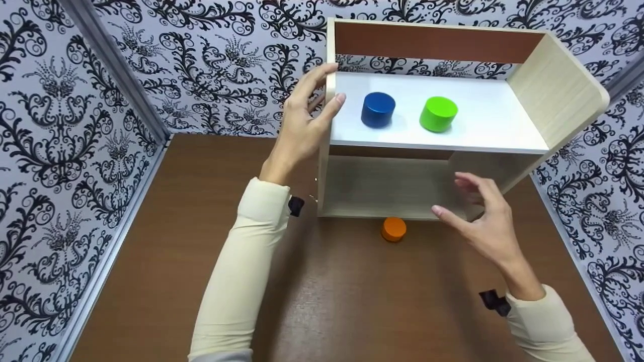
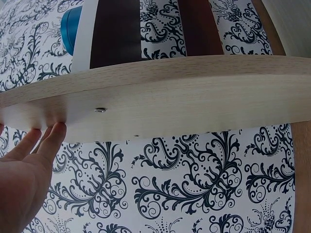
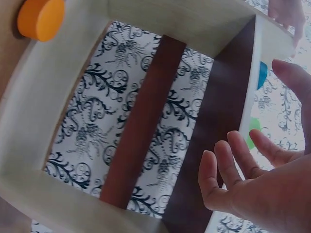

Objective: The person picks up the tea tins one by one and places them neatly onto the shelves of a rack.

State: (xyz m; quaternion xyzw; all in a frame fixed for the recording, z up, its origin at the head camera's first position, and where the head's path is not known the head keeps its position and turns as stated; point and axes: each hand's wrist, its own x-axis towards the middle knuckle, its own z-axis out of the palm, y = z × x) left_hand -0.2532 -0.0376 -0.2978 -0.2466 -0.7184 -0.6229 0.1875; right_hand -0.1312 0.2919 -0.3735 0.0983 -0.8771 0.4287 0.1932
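Note:
A small wooden shelf unit stands on the brown surface, with a white upper board. On that board sit a blue cylinder and, to its right, a bright green cylinder. My left hand grips the left side panel near its upper part, thumb at the front edge and fingertips against the outer face. With fingers spread and nothing held, my right hand hovers before the lower right of the unit. An orange cylinder rests on the brown surface just before the bottom board.
Reddish-brown slats cross the unit's back, with gaps between them. Black-and-white patterned walls enclose the brown surface at the back and both sides. Metal strips run along the wall bases.

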